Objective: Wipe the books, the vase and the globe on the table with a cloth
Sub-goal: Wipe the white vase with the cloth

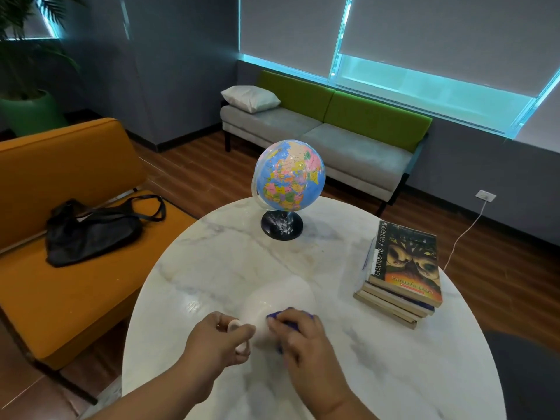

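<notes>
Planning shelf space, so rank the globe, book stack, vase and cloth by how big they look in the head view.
1. book stack and globe, about alike, not ranked.
2. vase, blurred and nearest the camera, so unsure.
3. cloth, mostly hidden under the right hand.

The table (394, 374) before me is round, and its white marble top has grey veins and a shine. The globe (289, 177) stands upright on its black base at the far side, near the edge. The books (403, 277) lie in a flat stack near the right edge, well apart from the globe, the top cover facing up. The vase (281, 301), white and blurred, is at the near middle. My left hand (224, 338) holds it and my right hand (298, 334) holds the cloth (280, 316) against it. I cannot tell whether it touches the table.
</notes>
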